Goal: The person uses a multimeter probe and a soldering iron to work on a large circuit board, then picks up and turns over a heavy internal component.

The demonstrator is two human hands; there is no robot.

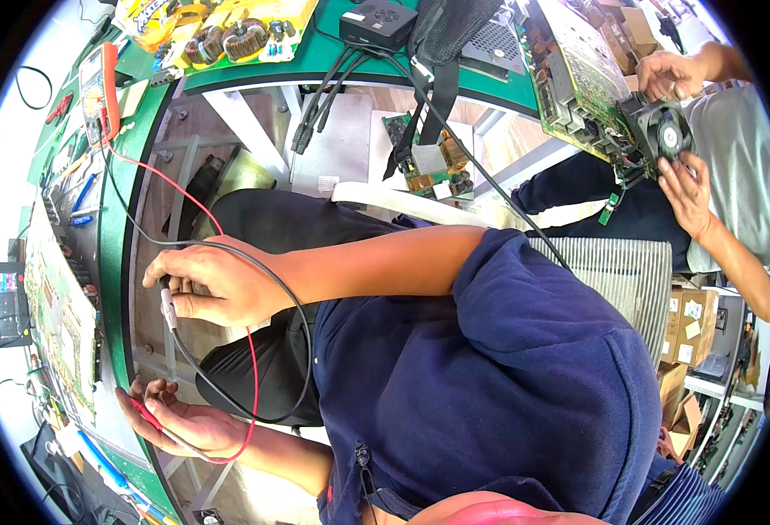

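Note:
My right hand (214, 284) is closed on a black test lead (293, 302), and a pale probe end (168, 308) sticks out below the fingers. My left hand (183, 422) lies palm up lower down and holds a red probe (146, 409). Its red lead (252, 385) loops past my lap. Both leads run up along the green bench edge (115, 254) toward an orange multimeter (100, 86). Both hands hover just off that edge, over my dark trousers (271, 219).
A large green circuit board (56, 306) lies on the bench at left, beside a small screen device (8, 302). At the top sit a yellow board with copper coils (236, 35) and a black box (376, 22). A co-worker's hands (687, 188) hold a board with a fan (665, 131).

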